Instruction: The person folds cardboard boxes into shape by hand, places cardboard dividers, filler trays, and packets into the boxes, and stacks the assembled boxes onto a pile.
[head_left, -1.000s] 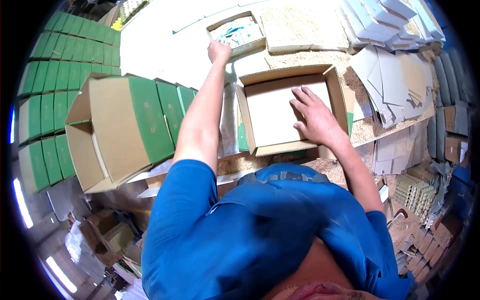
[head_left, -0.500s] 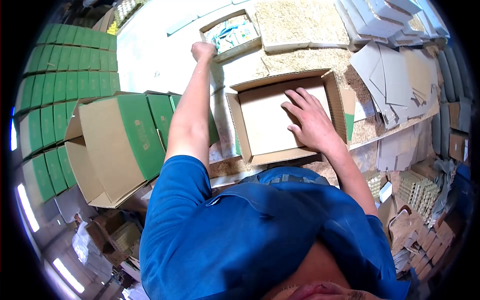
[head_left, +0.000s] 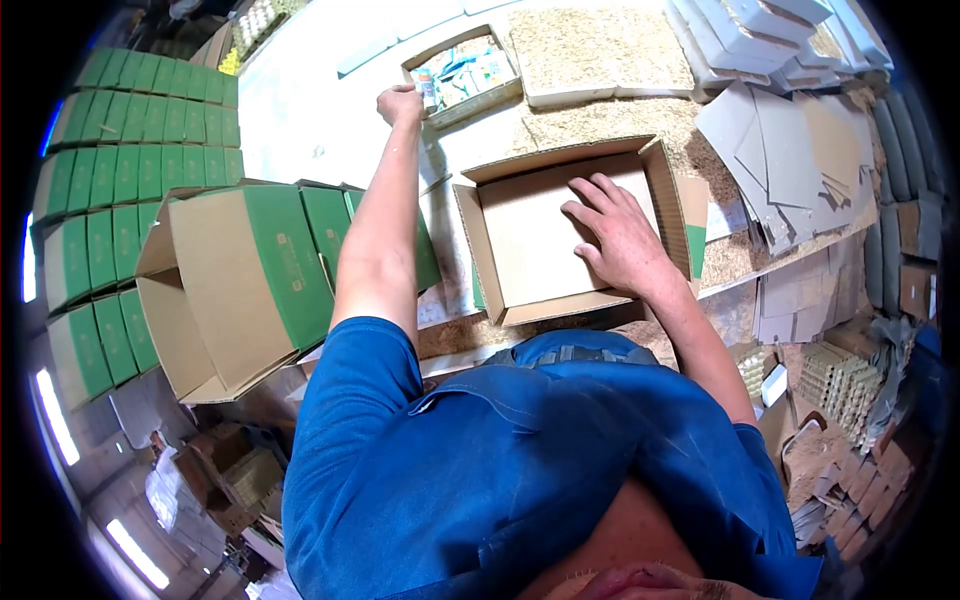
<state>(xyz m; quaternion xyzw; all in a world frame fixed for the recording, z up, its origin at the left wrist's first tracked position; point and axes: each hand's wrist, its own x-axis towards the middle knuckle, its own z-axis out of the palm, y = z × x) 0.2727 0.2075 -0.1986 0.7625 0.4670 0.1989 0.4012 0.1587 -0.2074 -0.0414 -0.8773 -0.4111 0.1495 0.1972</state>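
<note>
The left arm stretches almost straight to the far left over the bright surface (head_left: 310, 120), its left hand (head_left: 401, 103) curled at the left edge of a small box (head_left: 475, 108) of blue-and-white packets (head_left: 470, 72); whether those fingers pinch anything I cannot tell. The right arm bends inward from the near right, and the right hand (head_left: 620, 235) lies palm down over the open carton (head_left: 668, 190), fingers spread apart and pointing far and left, the carton sitting right in front of the person's body.
</note>
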